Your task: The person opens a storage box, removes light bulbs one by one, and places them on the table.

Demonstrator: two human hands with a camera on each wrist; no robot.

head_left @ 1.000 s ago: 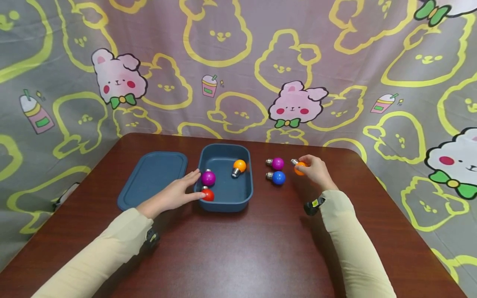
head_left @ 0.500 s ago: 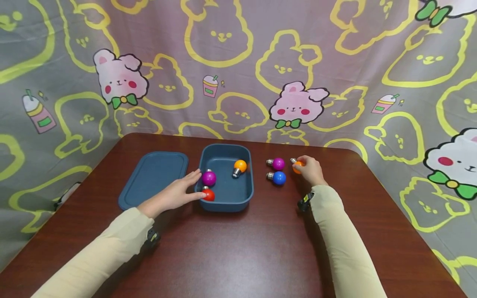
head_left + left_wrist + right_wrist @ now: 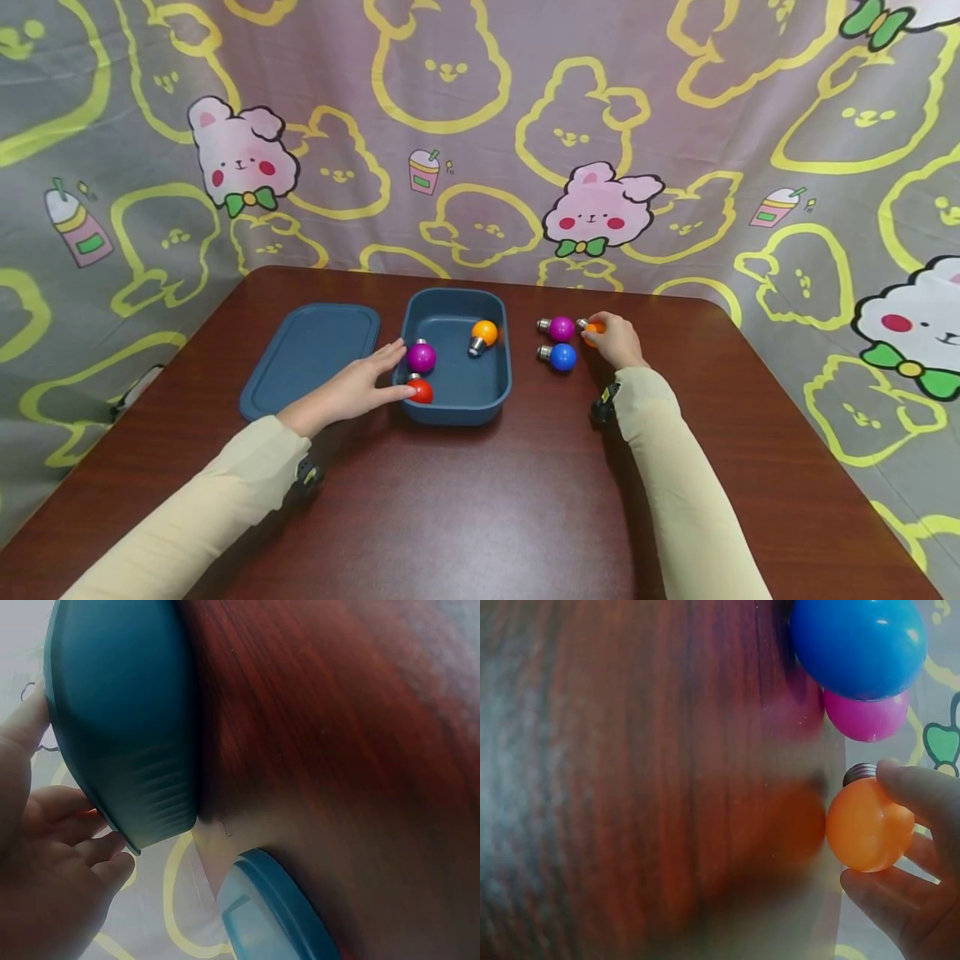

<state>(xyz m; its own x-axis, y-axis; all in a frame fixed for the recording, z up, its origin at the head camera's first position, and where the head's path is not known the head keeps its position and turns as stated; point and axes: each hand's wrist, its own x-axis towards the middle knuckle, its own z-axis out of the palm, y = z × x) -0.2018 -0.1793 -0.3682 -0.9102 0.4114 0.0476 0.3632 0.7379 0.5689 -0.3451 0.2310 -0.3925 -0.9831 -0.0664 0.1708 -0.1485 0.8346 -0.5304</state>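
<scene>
In the head view my right hand pinches an orange light bulb by its round part, the metal screw base pointing away to the left. The right wrist view has the thumb and fingers around the orange bulb. Just left of it lie a purple bulb and a blue bulb. My left hand rests with extended fingers on the left rim of a blue box. Inside the box are a purple bulb, a red bulb beside my thumb, and an orange bulb.
A flat blue lid lies on the brown wooden table, left of the box and partly behind my left hand. A patterned curtain hangs behind the table's far edge and along both sides.
My right hand has moved a little left and away from me with the orange bulb, closer to the purple one on the table. My left hand stays at the box rim.
</scene>
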